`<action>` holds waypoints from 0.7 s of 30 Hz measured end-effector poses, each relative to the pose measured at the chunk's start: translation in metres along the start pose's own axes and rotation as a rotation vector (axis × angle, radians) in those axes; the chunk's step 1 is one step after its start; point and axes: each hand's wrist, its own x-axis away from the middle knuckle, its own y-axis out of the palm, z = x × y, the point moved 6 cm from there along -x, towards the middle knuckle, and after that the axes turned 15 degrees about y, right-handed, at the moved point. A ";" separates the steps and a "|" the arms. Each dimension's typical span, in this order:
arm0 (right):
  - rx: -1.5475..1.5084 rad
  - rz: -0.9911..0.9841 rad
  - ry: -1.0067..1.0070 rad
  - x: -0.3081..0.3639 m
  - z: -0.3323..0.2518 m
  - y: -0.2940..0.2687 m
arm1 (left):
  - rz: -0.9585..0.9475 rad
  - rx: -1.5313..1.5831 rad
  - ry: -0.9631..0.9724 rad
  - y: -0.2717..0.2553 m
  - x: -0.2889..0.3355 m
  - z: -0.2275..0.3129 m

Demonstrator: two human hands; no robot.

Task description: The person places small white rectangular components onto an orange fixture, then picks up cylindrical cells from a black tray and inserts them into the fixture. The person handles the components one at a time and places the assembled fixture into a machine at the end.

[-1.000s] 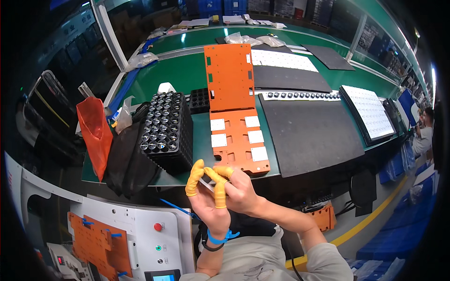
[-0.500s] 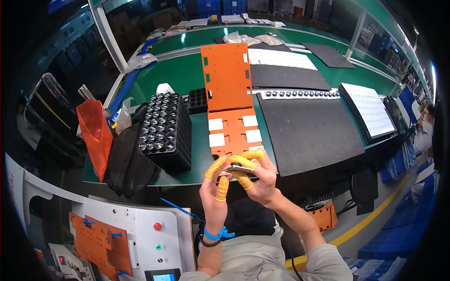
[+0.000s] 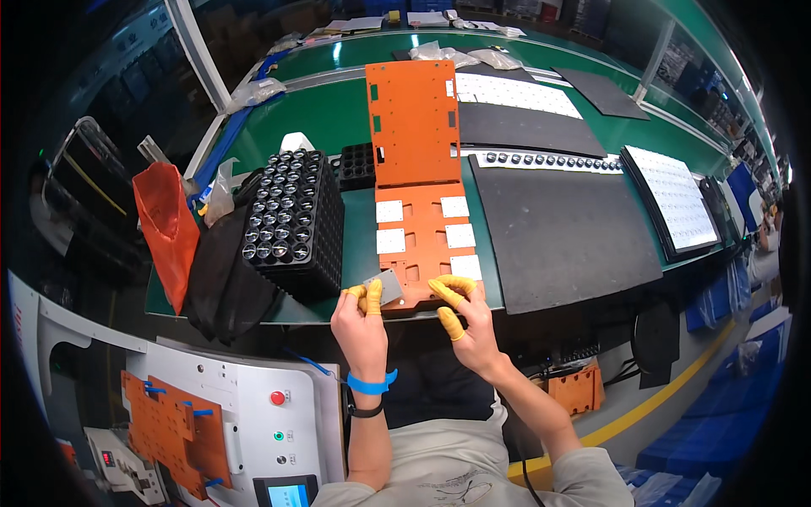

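My left hand, in yellow finger cots, pinches a small grey square plate by its edge. That plate is tilted over the lower left corner of an orange hinged fixture, whose lid stands raised at the far side. White square plates lie in pockets along both sides of the fixture, among them one at the near right. Close to that plate, my right hand has its fingers apart and holds nothing, with yellow cots on thumb and fingers.
To the left stands a tall stack of black trays with round lens-like parts, beside an orange bag. A black mat lies right of the fixture, with a stack of white sheets beyond. A white machine panel is at lower left.
My hands have moved apart from around a plate. The left now carries a plate to the fixture's near left corner; the right has opened. The near right white plate has come into view.
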 end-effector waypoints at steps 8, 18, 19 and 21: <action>-0.041 -0.022 -0.065 -0.003 -0.008 -0.003 | -0.184 -0.217 0.045 0.022 -0.020 -0.011; 0.010 -0.012 -0.184 -0.066 -0.028 -0.026 | -0.447 -0.195 -0.005 0.032 -0.036 -0.027; 0.013 0.021 -0.188 -0.086 -0.030 -0.029 | -0.496 -0.191 -0.048 0.033 -0.037 -0.024; 0.041 0.131 -0.194 -0.134 -0.037 -0.029 | -0.468 -0.168 -0.044 0.028 -0.036 -0.033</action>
